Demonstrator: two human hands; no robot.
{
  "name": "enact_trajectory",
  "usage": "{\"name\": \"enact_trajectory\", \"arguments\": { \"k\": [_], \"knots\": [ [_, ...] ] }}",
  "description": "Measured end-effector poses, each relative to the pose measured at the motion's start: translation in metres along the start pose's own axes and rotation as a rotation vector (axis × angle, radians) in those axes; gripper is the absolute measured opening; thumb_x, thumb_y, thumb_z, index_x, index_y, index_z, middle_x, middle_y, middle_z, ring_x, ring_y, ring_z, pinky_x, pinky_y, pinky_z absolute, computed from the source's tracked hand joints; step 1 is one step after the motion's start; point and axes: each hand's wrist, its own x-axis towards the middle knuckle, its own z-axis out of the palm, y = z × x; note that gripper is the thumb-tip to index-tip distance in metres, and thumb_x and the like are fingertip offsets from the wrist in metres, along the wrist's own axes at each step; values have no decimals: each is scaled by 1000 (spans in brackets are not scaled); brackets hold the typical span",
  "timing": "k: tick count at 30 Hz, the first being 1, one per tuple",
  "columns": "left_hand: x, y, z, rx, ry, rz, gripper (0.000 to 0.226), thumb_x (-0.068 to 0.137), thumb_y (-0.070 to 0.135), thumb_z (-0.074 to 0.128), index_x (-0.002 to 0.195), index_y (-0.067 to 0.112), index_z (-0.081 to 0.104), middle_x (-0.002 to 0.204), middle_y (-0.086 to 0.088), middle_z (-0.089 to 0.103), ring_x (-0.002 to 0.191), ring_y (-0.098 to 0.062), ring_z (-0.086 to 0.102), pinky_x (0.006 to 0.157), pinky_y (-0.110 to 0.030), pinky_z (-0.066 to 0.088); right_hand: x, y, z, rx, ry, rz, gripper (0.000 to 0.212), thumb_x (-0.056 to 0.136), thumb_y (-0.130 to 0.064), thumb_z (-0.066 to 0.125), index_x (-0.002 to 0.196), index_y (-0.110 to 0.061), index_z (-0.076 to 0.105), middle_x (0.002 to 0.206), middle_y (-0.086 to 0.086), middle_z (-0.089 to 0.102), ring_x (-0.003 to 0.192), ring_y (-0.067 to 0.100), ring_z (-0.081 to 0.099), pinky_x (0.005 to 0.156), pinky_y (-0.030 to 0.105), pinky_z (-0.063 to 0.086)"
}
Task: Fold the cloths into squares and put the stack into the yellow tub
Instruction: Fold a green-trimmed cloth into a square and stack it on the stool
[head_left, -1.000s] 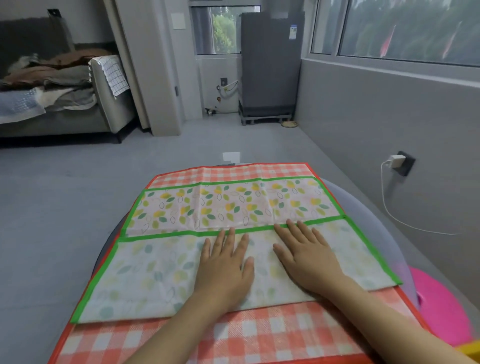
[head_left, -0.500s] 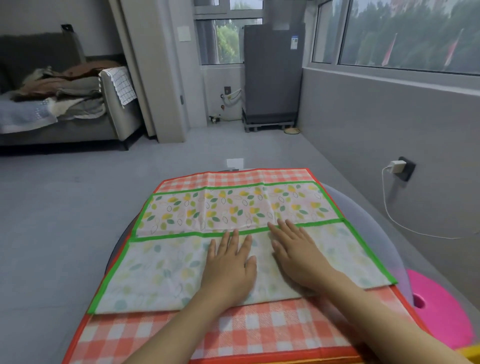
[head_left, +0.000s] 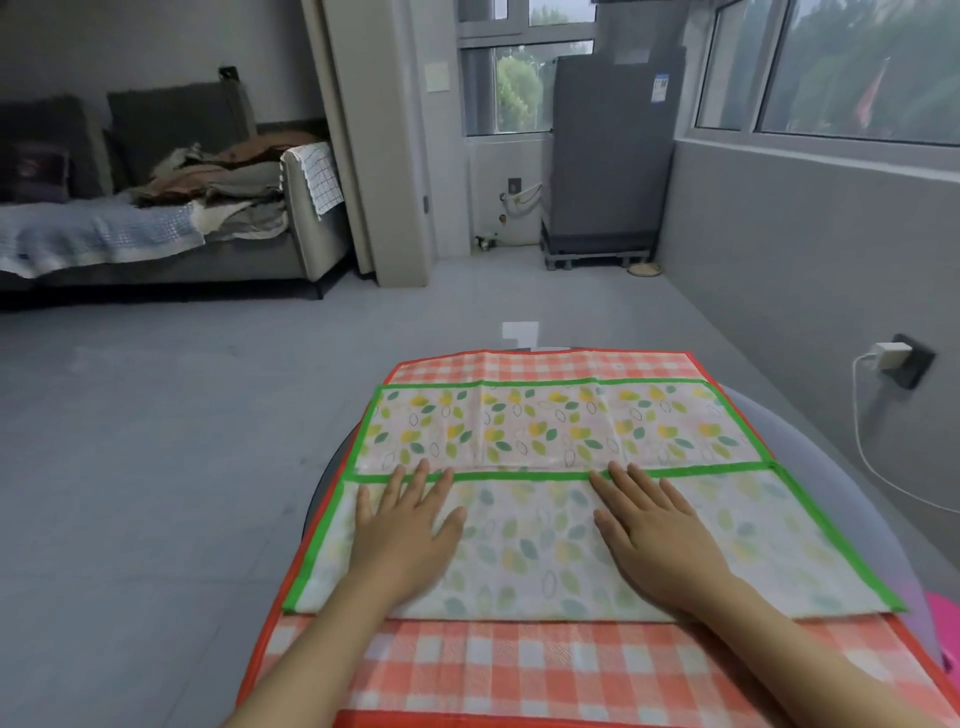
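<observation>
A leaf-print cloth with a green border (head_left: 550, 431) lies on a larger red-checked cloth (head_left: 519, 670). Its near half is folded up over itself, so the pale underside faces up and the green edge runs across the middle. My left hand (head_left: 402, 525) lies flat on the left part of the folded half, fingertips at the green edge. My right hand (head_left: 654, 530) lies flat on the right part, fingers straight and also reaching that edge. The yellow tub is out of view.
Both cloths rest on a round grey table (head_left: 810, 447). A pink object (head_left: 943, 618) shows at the table's lower right. A white charger and cable (head_left: 888, 358) hang from the right wall. A sofa piled with clothes (head_left: 208, 197) stands far left.
My hands have slid apart along the folded half: the left hand moved left, the right hand moved right. The camera tilted up a little.
</observation>
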Motion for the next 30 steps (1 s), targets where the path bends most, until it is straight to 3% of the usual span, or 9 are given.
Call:
{"name": "enact_trajectory", "arguments": {
  "k": [4, 8, 10, 18, 23, 26, 30],
  "knots": [
    [0, 6, -7, -37, -39, 6, 57, 97, 55, 14, 150, 39, -2, 158, 8, -14, 145, -15, -17, 115, -52, -14, 0, -4, -5, -12, -12, 15, 52, 99, -45, 16, 149, -32, 7, 158, -9, 2, 145, 11, -4, 119, 33, -1],
    [17, 17, -17, -160, -8, 59, 53, 100, 48, 22, 150, 34, 15, 160, 6, -2, 146, -8, -10, 114, -46, -17, 21, -4, -23, -37, 94, -24, 43, 97, -41, 32, 138, -30, 40, 145, -10, 40, 135, 14, 30, 109, 30, 18],
    [35, 23, -20, -230, 12, 89, 50, 100, 46, 24, 149, 33, 23, 160, 6, 5, 146, -5, -7, 116, -44, -14, 42, -1, -30, 3, 142, -27, 39, 97, -38, 37, 133, -29, 48, 137, -10, 48, 129, 13, 36, 106, 29, 20],
    [141, 55, -30, -311, 84, 111, 41, 102, 31, 29, 140, 24, 41, 153, 4, 29, 144, -10, 15, 115, -39, -1, 144, 23, -26, 53, 198, 27, 37, 98, -35, 35, 130, -25, 49, 137, -7, 48, 127, 17, 40, 104, 33, 26],
    [195, 59, -24, -302, 134, 44, 42, 101, 35, 31, 141, 25, 40, 151, 2, 33, 142, -16, 23, 117, -44, 4, 192, 33, -17, 158, 256, 81, 35, 95, -35, 42, 126, -23, 54, 130, -2, 54, 124, 21, 41, 104, 36, 24],
    [208, 57, -17, -305, 177, 25, 37, 97, 41, 38, 130, 30, 52, 132, 1, 47, 128, -17, 36, 111, -38, 14, 202, 38, -15, 143, 244, 124, 30, 93, -36, 48, 118, -24, 58, 121, 0, 57, 118, 22, 42, 102, 37, 24],
    [203, 59, -11, -344, 270, 40, 28, 92, 43, 50, 112, 28, 63, 111, 5, 50, 114, -15, 40, 99, -32, 21, 197, 39, -14, 182, 274, 162, 22, 91, -33, 54, 109, -22, 60, 113, 0, 58, 112, 23, 43, 98, 36, 26]
  ]
}}
